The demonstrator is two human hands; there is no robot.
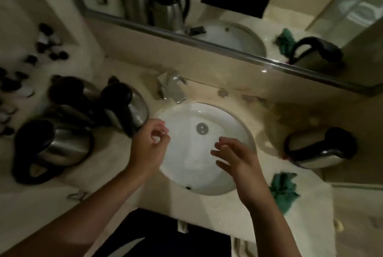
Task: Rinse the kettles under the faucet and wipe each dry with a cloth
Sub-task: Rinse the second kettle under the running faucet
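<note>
hands: left hand (150, 143) loosely curled, right hand (234, 153) spread, both empty over sink (238, 124)
left of hands: three steel kettles (60, 143)
right: one kettle (319, 149), green cloth (284, 190)
faucet (172, 88): beyond fingertips

Both forearms bare to the frame edge; no sleeves, watch, rings or gloves visible on left hand (148, 149) or right hand (238, 159). Dark garment (165, 240) covers the lower body. Small white tag at its upper edge.
</note>
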